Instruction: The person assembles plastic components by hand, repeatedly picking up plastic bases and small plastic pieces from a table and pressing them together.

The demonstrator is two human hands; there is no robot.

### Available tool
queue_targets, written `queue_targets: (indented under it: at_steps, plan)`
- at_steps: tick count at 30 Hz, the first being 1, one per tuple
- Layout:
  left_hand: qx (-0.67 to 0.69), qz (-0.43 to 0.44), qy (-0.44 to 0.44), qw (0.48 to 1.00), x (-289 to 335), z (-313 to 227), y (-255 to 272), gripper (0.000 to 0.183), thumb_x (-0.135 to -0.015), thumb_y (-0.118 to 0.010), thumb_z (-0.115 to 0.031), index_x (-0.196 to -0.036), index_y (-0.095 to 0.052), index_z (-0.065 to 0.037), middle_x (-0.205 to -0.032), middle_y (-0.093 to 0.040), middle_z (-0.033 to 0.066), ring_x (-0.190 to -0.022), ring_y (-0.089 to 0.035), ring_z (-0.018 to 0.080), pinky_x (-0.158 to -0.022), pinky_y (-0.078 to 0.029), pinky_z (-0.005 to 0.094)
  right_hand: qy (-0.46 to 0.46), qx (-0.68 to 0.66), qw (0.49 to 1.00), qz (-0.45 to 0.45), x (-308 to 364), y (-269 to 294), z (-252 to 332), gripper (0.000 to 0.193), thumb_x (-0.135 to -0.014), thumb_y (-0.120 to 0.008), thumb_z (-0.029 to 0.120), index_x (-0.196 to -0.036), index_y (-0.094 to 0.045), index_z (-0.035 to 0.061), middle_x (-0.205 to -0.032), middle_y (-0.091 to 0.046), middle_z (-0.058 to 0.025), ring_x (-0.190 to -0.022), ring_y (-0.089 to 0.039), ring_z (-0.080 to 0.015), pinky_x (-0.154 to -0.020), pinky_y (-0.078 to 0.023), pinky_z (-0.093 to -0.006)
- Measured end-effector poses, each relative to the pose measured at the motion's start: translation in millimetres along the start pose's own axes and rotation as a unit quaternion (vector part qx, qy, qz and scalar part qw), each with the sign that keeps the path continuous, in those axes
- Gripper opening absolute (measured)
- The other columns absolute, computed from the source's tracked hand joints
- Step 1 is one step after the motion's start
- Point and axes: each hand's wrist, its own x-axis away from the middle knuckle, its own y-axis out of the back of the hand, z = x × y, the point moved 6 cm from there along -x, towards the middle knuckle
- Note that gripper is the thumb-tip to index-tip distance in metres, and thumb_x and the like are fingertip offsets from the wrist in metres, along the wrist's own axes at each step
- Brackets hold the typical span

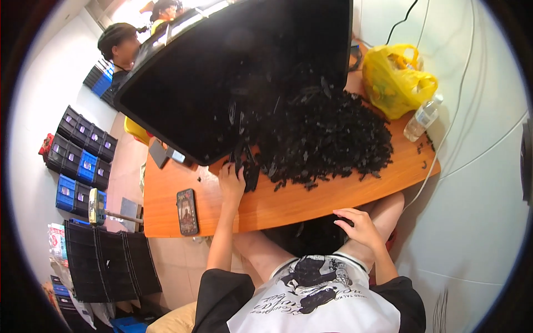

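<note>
Many small black plastic-looking pieces lie heaped on the orange wooden table. My left hand is at the left edge of the heap, fingers bent in against dark pieces. What lies between its fingertips is too dark to make out. Beside that hand is a flat black item. My right hand hovers over my right thigh, just off the table's front edge, its thumb and fingers apart with nothing visible between them. A large black bin-like thing stands behind the heap, loose pieces at its lower part.
A phone lies at the table's left end. A yellow plastic bag and a clear bottle stand at the right, by a hanging white cable. Stacked black and blue crates line the left wall. Another person is at far left.
</note>
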Motion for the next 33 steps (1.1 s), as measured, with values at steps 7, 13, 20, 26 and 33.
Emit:
queue_targets:
  at_steps: [7,13,20,26,33]
  plan:
    - [0.047,-0.030,0.024,0.998,-19,-9,25,0.024,-0.086,-0.052,-0.013,-0.101,-0.052,0.005,-0.103,-0.052,0.0199,-0.091,-0.051,0.0360,-0.081,-0.042,0.0430,0.116,0.149,0.976,-0.104,-69,99,67,0.048,-0.076,-0.065,0.009,-0.121,-0.050,0.0051,-0.096,-0.064,-0.0170,-0.086,-0.062,-0.0292,-0.076,-0.049,-0.0360]
    - [0.259,-0.148,0.256,0.919,35,16,38,0.027,-0.094,-0.038,-0.013,-0.111,-0.042,0.007,-0.104,-0.049,0.0236,-0.085,-0.053,0.0342,-0.072,-0.044,0.0389,0.276,0.152,0.897,-0.309,-145,185,215,0.068,-0.079,-0.063,0.004,-0.138,-0.028,0.0070,-0.088,-0.066,-0.0089,-0.080,-0.064,-0.0201,-0.073,-0.050,-0.0281]
    - [0.248,-0.110,0.290,0.918,90,37,36,0.027,-0.094,-0.036,-0.011,-0.111,-0.041,0.009,-0.092,-0.052,0.0264,-0.080,-0.054,0.0362,-0.071,-0.044,0.0390,0.199,0.224,0.911,-0.284,-230,187,323,0.079,-0.082,-0.059,0.011,-0.137,-0.006,-0.0087,-0.073,-0.064,-0.0193,-0.063,-0.063,-0.0280,-0.063,-0.051,-0.0338]
    - [0.218,-0.141,0.218,0.941,90,32,23,0.030,-0.095,-0.037,-0.015,-0.113,-0.043,0.008,-0.092,-0.055,0.0205,-0.077,-0.056,0.0273,-0.067,-0.046,0.0341,0.225,0.012,0.955,-0.195,-283,186,315,0.075,-0.081,-0.054,0.003,-0.138,-0.006,-0.0063,-0.070,-0.061,-0.0182,-0.059,-0.061,-0.0203,-0.053,-0.052,-0.0285]
    - [0.181,-0.049,0.221,0.957,65,6,37,0.031,-0.095,-0.035,-0.012,-0.115,-0.042,0.011,-0.102,-0.053,0.0284,-0.090,-0.054,0.0387,-0.078,-0.044,0.0396,0.286,0.078,0.943,-0.152,-251,204,290,0.074,-0.084,-0.054,0.007,-0.140,-0.007,-0.0032,-0.076,-0.063,-0.0212,-0.062,-0.063,-0.0222,-0.058,-0.053,-0.0293]
